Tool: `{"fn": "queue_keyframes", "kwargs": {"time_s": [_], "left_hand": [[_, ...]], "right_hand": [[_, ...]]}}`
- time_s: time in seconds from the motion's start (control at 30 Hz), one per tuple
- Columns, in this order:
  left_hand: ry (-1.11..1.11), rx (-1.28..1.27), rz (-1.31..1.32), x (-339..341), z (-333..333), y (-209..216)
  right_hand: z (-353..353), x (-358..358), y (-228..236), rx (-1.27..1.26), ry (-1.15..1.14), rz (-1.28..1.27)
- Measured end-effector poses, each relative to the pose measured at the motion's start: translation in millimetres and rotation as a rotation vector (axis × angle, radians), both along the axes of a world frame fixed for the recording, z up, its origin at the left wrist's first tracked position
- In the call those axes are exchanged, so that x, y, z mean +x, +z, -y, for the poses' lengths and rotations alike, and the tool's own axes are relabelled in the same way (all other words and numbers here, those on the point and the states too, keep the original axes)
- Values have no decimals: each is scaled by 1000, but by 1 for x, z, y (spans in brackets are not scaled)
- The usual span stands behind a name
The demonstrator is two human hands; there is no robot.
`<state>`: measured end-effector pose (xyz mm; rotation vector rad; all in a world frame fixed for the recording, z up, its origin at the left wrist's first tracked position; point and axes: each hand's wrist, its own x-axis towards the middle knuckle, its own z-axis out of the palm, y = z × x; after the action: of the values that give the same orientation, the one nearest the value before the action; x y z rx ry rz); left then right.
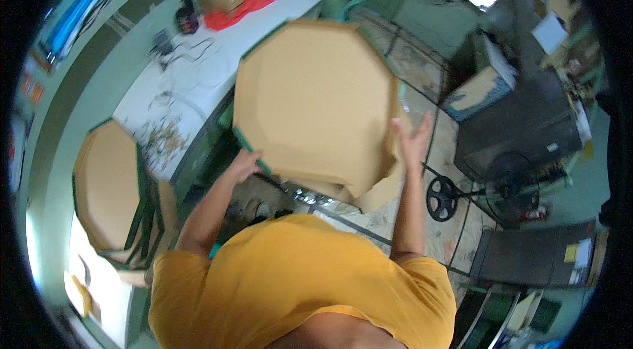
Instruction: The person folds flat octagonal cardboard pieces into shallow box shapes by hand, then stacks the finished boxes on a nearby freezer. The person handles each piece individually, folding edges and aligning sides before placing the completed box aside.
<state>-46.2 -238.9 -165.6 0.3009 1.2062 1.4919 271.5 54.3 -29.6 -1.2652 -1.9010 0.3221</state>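
Watching remotely through the head camera, I am seeing the octagonal cardboard tray [316, 98] lying open side up before the yellow shirt [297, 270], overlapping the edge of the white table [290, 6] in my view; I cannot tell whether the table is supporting it. The left hand [246, 164] is curling its fingers around the green rim [242, 141], probably because that raised edge is offering a firm hold. The right hand [414, 143] is spreading thumb and fingers wide beside the right wall; whether it is touching, I cannot tell. Near it, a loose flap [380, 194] is bending outward. Similar trays [109, 184] are standing tilted together at the left, perhaps for saving space.
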Motion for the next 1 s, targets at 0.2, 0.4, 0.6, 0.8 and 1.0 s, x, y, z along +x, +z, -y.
{"fn": "queue_keyframes", "kwargs": {"time_s": [0.2,0.4,0.6,0.8,1.0], "left_hand": [[200,-175,-514,-58,12,34],[556,-322,-661,-134,47,15],[666,-628,-893,-223,99,-7],[850,-537,-844,-281,125,-26],[1085,-45,-547,-306,121,-16]], "right_hand": [[35,-48,33,-965,730,-661],[106,-160,8,-790,592,-888],[144,-275,-45,-782,703,-1001],[156,-335,-51,-462,866,-785],[124,-339,-22,-597,893,-854]]}}
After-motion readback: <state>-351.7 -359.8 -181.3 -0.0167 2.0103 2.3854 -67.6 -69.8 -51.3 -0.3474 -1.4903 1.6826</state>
